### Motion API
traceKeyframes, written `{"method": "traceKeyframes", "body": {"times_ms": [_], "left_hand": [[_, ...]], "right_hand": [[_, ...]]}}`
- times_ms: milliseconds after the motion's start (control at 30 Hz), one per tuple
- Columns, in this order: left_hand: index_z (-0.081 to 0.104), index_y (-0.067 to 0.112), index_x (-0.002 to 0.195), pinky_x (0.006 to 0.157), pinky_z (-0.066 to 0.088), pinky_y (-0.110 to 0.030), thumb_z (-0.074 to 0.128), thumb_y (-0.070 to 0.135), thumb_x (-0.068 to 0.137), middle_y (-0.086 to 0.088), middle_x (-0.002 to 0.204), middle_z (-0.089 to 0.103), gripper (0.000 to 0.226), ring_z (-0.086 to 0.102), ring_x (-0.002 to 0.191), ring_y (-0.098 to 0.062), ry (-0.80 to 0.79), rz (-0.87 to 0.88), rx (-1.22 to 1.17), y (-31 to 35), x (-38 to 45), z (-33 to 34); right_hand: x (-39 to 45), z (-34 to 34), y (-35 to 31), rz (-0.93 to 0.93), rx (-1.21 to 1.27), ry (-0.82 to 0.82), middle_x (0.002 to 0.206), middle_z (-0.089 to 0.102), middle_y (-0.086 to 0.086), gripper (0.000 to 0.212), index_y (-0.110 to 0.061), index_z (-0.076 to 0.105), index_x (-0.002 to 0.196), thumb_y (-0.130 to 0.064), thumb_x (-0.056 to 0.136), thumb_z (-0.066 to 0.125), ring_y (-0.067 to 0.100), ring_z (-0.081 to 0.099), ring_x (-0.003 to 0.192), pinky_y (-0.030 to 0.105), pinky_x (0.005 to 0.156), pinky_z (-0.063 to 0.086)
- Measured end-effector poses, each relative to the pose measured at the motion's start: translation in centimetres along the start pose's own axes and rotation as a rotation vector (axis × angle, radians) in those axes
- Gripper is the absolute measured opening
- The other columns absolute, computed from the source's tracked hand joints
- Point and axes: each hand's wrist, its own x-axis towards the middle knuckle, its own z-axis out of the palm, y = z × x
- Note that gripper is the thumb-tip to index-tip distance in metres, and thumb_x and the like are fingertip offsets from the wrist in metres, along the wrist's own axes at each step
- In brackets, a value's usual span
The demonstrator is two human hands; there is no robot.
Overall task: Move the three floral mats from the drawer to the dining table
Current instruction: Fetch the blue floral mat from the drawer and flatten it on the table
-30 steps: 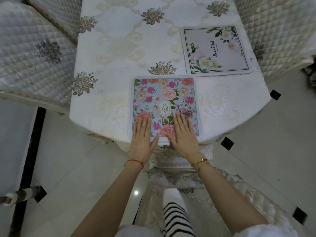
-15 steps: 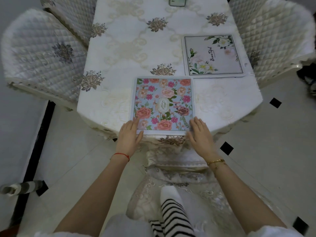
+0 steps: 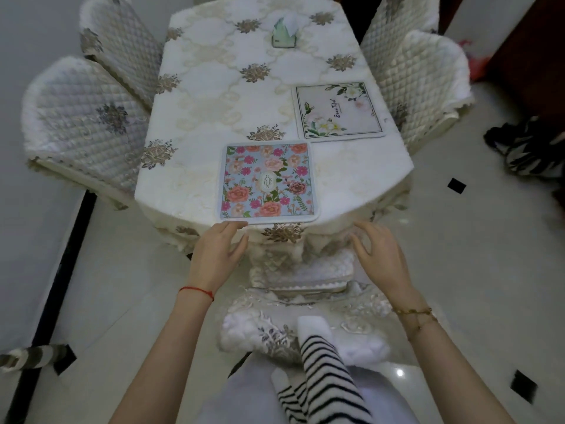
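A blue mat with pink and orange flowers (image 3: 268, 181) lies flat at the near edge of the dining table (image 3: 214, 117), which has a cream embroidered cloth. A second mat, pale with white flowers and script (image 3: 339, 110), lies flat at the table's right side. My left hand (image 3: 218, 255) hovers just below the blue mat's near left corner, fingers apart, fingertips at its edge. My right hand (image 3: 379, 255) is open in the air off the table's near right edge, holding nothing. No drawer and no third mat are in view.
Quilted chairs stand on the left (image 3: 85, 123) and right (image 3: 419, 78) of the table, and another (image 3: 305, 328) is pushed in right in front of me. A tissue box (image 3: 284, 33) sits at the far end. Dark striped cloth (image 3: 532, 148) lies on the floor at right.
Both hands slid off the blue floral mat and drew back past the table's near edge. The view pulled back and up, showing more of the table.
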Motion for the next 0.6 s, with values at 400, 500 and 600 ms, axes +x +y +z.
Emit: {"method": "traceKeyframes", "body": {"times_ms": [400,500,600], "left_hand": [[0.064,0.020,0.119,0.074,0.051,-0.029,0.052,0.032,0.098,0.001,0.104,0.071,0.027,0.066,0.085,-0.016,-0.212,0.167,-0.175,7.1,-5.8,-1.9],[0.065,0.016,0.116,0.065,0.051,-0.032,0.054,0.029,0.097,-0.003,0.099,0.072,0.025,0.057,0.062,-0.015,-0.275,0.333,-0.174,8.7,-7.3,-2.0],[0.067,0.014,0.113,0.070,0.044,-0.026,0.057,0.024,0.096,-0.002,0.103,0.070,0.022,0.057,0.072,-0.014,-0.306,0.451,-0.170,10.0,-8.3,-1.8]], "right_hand": [[-17.6,-2.9,-1.6,0.287,0.024,0.348,0.118,0.066,0.006,0.029,-0.011,0.064,0.121,-0.020,0.095,0.057,0.022,0.056,0.112,0.019,0.098,0.033],[-23.5,-2.8,-3.2,0.411,0.005,0.420,0.119,0.066,0.007,0.029,-0.010,0.063,0.123,-0.016,0.096,0.059,0.024,0.056,0.112,0.018,0.096,0.033],[-28.5,-2.4,-4.5,0.502,-0.002,0.457,0.116,0.066,0.007,0.029,-0.009,0.063,0.123,-0.015,0.096,0.059,0.024,0.057,0.110,0.013,0.096,0.030]]}}
